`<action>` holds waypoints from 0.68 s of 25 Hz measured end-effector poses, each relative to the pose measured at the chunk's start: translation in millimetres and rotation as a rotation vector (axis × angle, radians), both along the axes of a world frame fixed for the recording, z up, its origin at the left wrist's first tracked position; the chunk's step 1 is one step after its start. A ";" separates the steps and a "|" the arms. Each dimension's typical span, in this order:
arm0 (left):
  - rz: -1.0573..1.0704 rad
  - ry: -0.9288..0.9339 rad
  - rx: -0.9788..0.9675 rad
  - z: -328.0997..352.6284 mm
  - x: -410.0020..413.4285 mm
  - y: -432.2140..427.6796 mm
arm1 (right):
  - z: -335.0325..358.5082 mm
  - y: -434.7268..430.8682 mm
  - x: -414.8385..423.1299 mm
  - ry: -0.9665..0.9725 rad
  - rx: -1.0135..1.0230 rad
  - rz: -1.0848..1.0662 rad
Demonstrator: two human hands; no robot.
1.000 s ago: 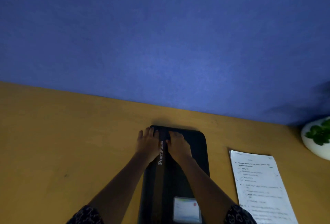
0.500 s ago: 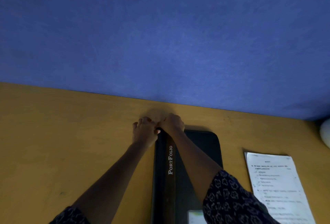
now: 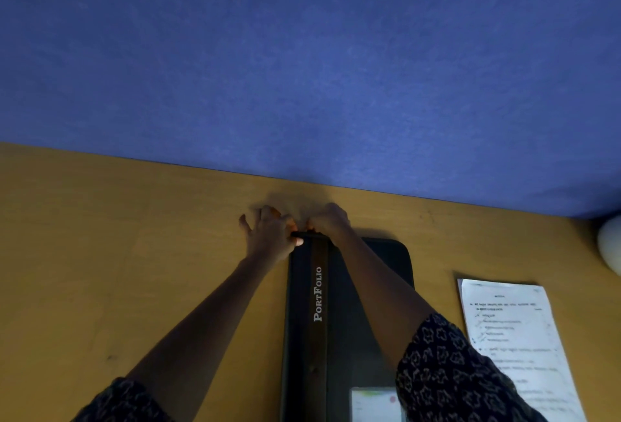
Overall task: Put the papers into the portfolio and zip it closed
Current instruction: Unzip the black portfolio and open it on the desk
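A black portfolio (image 3: 366, 304) with "PortFolio" printed on a brown strip lies closed on the wooden table, its long side running away from me. Both hands meet at its far left corner. My left hand (image 3: 270, 236) pinches that corner between thumb and curled fingers, with its outer fingers spread. My right hand (image 3: 327, 221) is curled over the far edge just beside it, its fingertips hidden; what it pinches there is too small to make out. Printed papers (image 3: 514, 331) lie flat on the table to the right of the portfolio.
A blue wall (image 3: 302, 68) stands right behind the table's far edge. A white round pot (image 3: 610, 246) sits at the right edge of view. A small light card (image 3: 373, 403) shows on the portfolio's near end. Bare wooden table (image 3: 117, 253) stretches to the left.
Both hands slid from flat on top of the portfolio up to its far left corner and curled onto the edge. The view shifted, so the pot's plant left the frame.
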State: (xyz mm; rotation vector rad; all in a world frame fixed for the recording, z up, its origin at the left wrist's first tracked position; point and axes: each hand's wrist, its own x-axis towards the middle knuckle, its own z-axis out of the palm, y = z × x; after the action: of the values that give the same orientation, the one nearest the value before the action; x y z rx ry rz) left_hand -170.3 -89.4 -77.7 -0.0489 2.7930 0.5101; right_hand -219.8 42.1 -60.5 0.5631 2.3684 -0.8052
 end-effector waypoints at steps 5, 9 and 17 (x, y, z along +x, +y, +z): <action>0.010 -0.014 -0.002 -0.7 -2.2 -0.7 | -7.4 8.0 3.4 0.020 0.004 -0.042; 0.008 -0.033 0.014 3.3 -4.1 0.7 | -5.6 18.5 3.4 0.039 0.091 -0.027; 0.122 -0.054 0.040 0.3 6.0 -23.6 | 5.1 147.4 13.2 0.072 0.137 -0.308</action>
State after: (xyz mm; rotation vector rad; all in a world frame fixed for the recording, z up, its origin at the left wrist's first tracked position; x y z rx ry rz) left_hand -164.3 -113.0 -77.4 -0.2224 2.7376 0.5844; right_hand -206.6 189.5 -55.3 0.9890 2.4493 -0.8086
